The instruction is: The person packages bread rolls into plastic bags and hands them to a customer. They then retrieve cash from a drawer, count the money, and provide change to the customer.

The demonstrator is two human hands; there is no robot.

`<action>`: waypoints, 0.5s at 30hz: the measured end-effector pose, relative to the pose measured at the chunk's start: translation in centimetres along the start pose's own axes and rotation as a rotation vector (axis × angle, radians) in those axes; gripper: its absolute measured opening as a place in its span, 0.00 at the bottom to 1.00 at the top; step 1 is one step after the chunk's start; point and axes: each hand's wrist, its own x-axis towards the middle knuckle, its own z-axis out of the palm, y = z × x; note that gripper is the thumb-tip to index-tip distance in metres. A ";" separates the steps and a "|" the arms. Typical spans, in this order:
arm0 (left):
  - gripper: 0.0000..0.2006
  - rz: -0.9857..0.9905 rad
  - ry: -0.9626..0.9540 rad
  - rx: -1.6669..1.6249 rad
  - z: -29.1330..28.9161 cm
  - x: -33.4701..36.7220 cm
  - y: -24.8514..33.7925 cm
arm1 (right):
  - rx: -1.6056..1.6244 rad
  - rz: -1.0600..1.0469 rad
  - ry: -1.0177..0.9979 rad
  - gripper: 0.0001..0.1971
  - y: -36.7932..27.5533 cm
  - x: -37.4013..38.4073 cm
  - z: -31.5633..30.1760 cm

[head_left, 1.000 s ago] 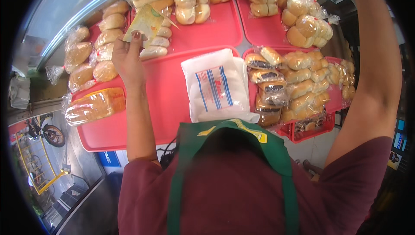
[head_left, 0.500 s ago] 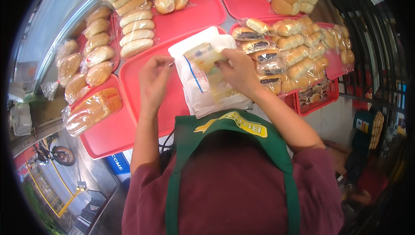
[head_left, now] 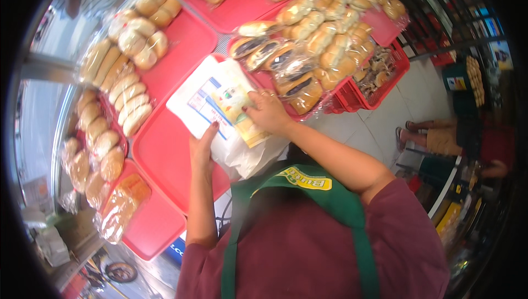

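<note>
A stack of white plastic bags (head_left: 190,87) with blue print lies over the near red tray, in front of my chest. On top of it is a thin, yellowish printed sheet (head_left: 252,135), perhaps paper or plastic. My left hand (head_left: 202,144) grips the white bags at their left edge, thumb on top and fingers underneath. From the right, my right hand (head_left: 269,113) pinches the yellowish sheet near its right edge, the fingers bent over it. The lower part of the white plastic hangs crumpled toward my green apron (head_left: 300,175).
Red trays (head_left: 159,150) carry wrapped bread. Buns with dark filling (head_left: 278,57) lie right of the bags, long rolls (head_left: 132,98) to the left, and a wrapped loaf (head_left: 125,203) at near left. A red basket (head_left: 379,81) stands at right. Farther right, another person (head_left: 440,134) is partly visible.
My view has turned, so the trays appear rotated. My left hand has gone from beside the white bags, fingers pinched, to gripping their edge. My right hand stays at the yellowish sheet.
</note>
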 end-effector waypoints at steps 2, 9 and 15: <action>0.27 0.089 0.047 0.012 2.0 -0.6 -0.3 | -0.028 -0.056 0.091 0.12 1.5 -0.5 1.0; 0.20 -0.079 0.141 -0.123 2.9 -5.5 -1.7 | 0.128 0.044 -0.185 0.16 -1.5 -4.0 -1.7; 0.24 0.319 0.180 0.077 4.2 -12.4 -2.2 | 0.960 -0.217 -0.242 0.20 0.9 -10.0 -14.7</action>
